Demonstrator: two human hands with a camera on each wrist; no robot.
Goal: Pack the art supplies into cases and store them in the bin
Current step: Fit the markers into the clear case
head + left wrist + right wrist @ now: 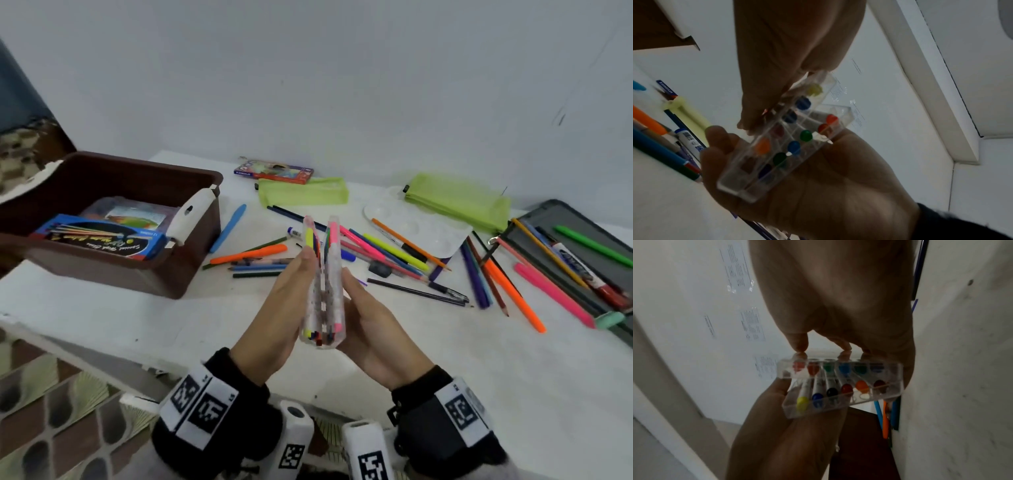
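While both hands are raised above the worktop (102,322), a clear hinged marker case (323,281) stands on edge between them, its two halves nearly folded together like a book with a narrow gap at the far end. The long axis of the case runs away from the person, the near end low by the wrists and the far end tilted up beyond the fingertips. The left hand (277,308) lies flat along the left half, fingers straight and pressed together against the plastic; the right hand (373,325) mirrors it on the right half, fingers extended, their tips touching the case's edge in the right wrist view. Rows of markers (838,381) lie lengthwise inside each half, their coloured round ends facing the wrists.

Past the fingertips, loose pens and pencils (394,253) lie scattered on the worktop, with two green mesh pouches (303,192) further on. To the left of the left fingers stands the brown bin (113,219), already holding a blue box of pencils (102,238). Far right of the right fingers lies an open dark case (579,253) with several pens in it.
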